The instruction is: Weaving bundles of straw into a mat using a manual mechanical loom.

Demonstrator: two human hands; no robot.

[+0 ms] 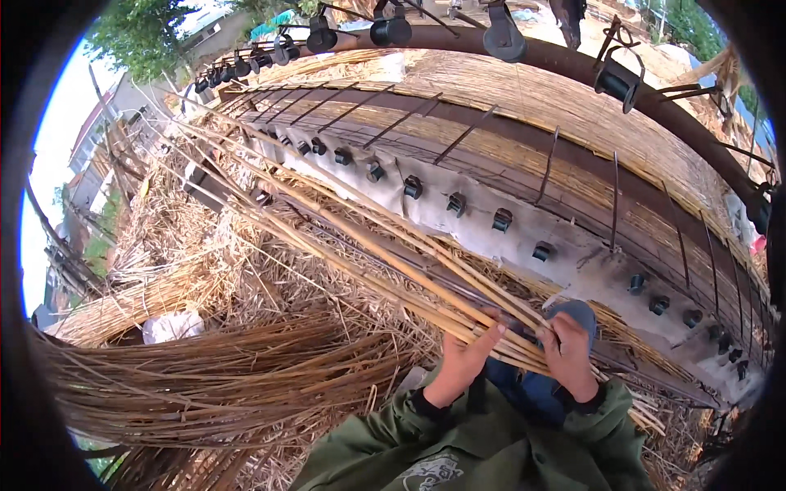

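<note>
Several long, pale reed stalks (360,245) run from my lap toward the far left, fanning apart at their thin ends. Near their thick ends, my left hand (464,358) is wrapped round the bundle, its thumb lying on top. Close by on the right, my right hand (566,352) closes on the ends of the stalks, thumb and fingers pressed together. Both forearms are in dark green sleeves. Beyond my hands stretches a long frame with a pale cloth-covered strip (479,192) carrying a row of small dark spools (502,218).
A dark metal pipe (540,61) hung with black spools arches across the far side. Behind the strip lies a woven reed mat (491,102), with thin metal rods (467,135) standing before it. On the left are a thick bundle of brown stalks (237,376), loose straw (196,237) and a white bag (173,326).
</note>
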